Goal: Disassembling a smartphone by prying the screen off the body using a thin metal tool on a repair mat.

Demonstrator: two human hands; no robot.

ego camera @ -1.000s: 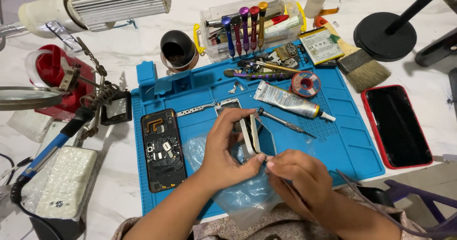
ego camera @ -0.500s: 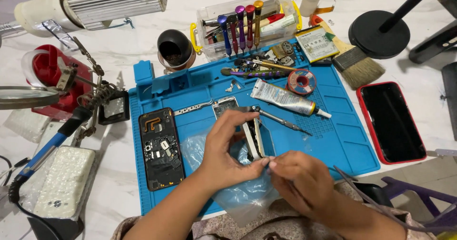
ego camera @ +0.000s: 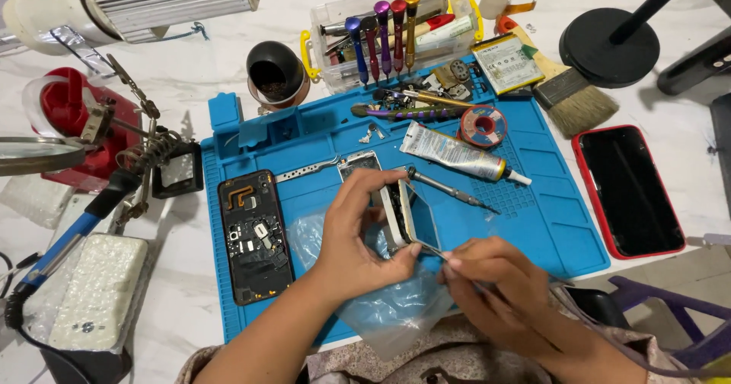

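- The left hand [ego camera: 358,235] curls around a small phone frame [ego camera: 400,213], thumb on its lower edge and fingers wrapped over the far side, holding it tilted on its edge above the blue work mat [ego camera: 548,224].
- The right hand [ego camera: 495,285] has its fingertips pressed together, pinching a thin metal tool [ego camera: 435,251] whose tip meets the lower corner of the frame, right beside the left thumb.
- Under both hands lies a crumpled clear plastic bag [ego camera: 396,308], spilling over the near edge of the mat.
- To the left on the mat lies an opened black phone [ego camera: 255,235], insides showing, flat and well apart from the hands.
- Just beyond the frame a screwdriver [ego camera: 449,190] lies slantwise, and past that a white glue tube [ego camera: 453,152] and a small reel [ego camera: 483,126].
- At the back, a clear box of screwdrivers [ego camera: 388,26] with coloured handles, and a black cup [ego camera: 274,72] beside it.
- Off the mat to the right, a red-cased phone [ego camera: 628,190] lies face up on the table, with a brush [ego camera: 571,98] near it.
- A soldering iron [ego camera: 72,235] rests at far left.
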